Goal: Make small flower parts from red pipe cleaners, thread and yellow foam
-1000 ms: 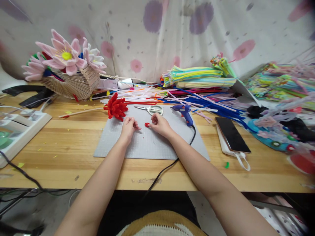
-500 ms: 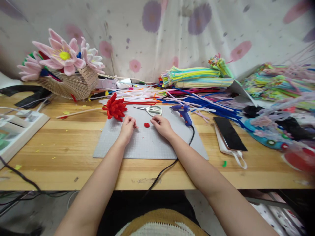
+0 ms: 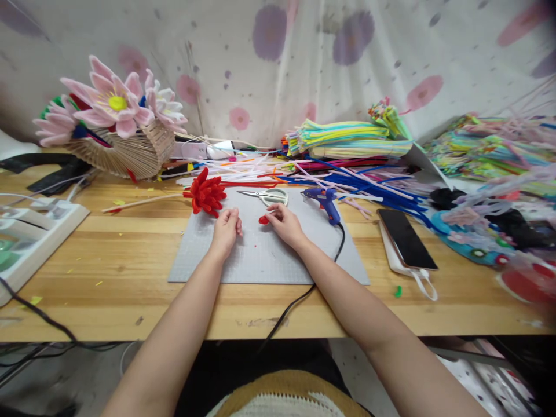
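Note:
My right hand [image 3: 283, 223] is over the grey cutting mat [image 3: 260, 263], its thumb and fingertips closed on the edge of a small red fuzzy disc [image 3: 263, 220]. The fingers partly cover the disc. To its left, my left hand [image 3: 226, 229] rests at the mat with fingers curled together; whatever may be inside them is hidden. Just beyond the left hand lies a red pipe-cleaner flower [image 3: 205, 194] on a pale stick stem [image 3: 141, 202]. Scissors with pale handles [image 3: 275, 197] lie behind the hands, blades pointing left. A blue glue gun [image 3: 326, 202] is on the mat's right side.
Pipe cleaners [image 3: 365, 179] are strewn along the back, with bundles [image 3: 347, 138] behind. A fan-shaped stick basket of pink flowers [image 3: 117, 153] stands back left. A power strip [image 3: 47, 237] is at left, a phone [image 3: 408, 237] at right. The glue gun's black cord [image 3: 289, 307] crosses the front edge.
My right hand's fingers have come onto the red disc, which lay apart from them before and is now partly covered. My left fingers look more curled. The view has shifted slightly.

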Available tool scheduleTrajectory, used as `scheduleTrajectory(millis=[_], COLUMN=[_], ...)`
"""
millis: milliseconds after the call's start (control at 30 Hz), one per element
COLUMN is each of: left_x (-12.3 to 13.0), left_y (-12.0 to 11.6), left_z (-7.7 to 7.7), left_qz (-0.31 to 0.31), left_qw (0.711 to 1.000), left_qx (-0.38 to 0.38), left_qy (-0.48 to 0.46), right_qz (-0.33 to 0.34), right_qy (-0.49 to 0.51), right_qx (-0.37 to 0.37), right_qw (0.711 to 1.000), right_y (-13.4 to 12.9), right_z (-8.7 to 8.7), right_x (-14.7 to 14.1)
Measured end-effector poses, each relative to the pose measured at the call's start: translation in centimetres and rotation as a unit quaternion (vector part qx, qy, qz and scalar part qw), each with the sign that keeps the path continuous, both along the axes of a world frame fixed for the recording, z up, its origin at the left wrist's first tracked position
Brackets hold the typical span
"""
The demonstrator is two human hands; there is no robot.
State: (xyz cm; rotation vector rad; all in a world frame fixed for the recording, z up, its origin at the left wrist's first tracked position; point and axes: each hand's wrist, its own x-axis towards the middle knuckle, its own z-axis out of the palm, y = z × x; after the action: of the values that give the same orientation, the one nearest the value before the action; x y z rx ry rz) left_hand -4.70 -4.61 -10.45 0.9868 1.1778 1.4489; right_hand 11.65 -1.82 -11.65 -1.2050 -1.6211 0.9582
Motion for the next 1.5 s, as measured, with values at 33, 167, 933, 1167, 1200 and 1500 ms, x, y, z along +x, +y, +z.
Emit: scheduleTrajectory(millis=[33, 167, 933, 1167, 1200, 1500], left_x=[0.2, 1.3, 2.3, 2.1, 2.1, 2.2], left_y=[0.0, 0.1, -0.2, -0.2, -0.2, 0.0], left_z=[-0.1, -0.2, 0.5, 0.4, 0.4, 0.2], left_qz=[0.008, 0.022, -0.015, -0.004, -0.003, -0.007], left_qw=[1.000, 1.000, 0.999, 0.999, 0.999, 0.997], left_qx=[0.000, -0.011, -0.044, -0.045, -0.048, -0.029], left_qy=[0.006, -0.002, 0.010, -0.003, -0.004, 0.071], right_qz=[0.001, 0.011, 0.097, 0.107, 0.108, 0.109], right_qy=[0.001, 0.008, 0.102, 0.093, 0.092, 0.078], right_qx=[-0.001, -0.002, -0.006, -0.002, -0.003, -0.009], right_qw=[1.000, 1.000, 0.990, 0.990, 0.990, 0.991], right_y=[0.0, -0.1, -0.3, -0.2, -0.2, 0.0], right_z=[0.1, 0.2, 0.1, 0.1, 0.0, -0.3], right_x=[0.0, -0.3, -0.5, -0.5, -0.5, -0.6])
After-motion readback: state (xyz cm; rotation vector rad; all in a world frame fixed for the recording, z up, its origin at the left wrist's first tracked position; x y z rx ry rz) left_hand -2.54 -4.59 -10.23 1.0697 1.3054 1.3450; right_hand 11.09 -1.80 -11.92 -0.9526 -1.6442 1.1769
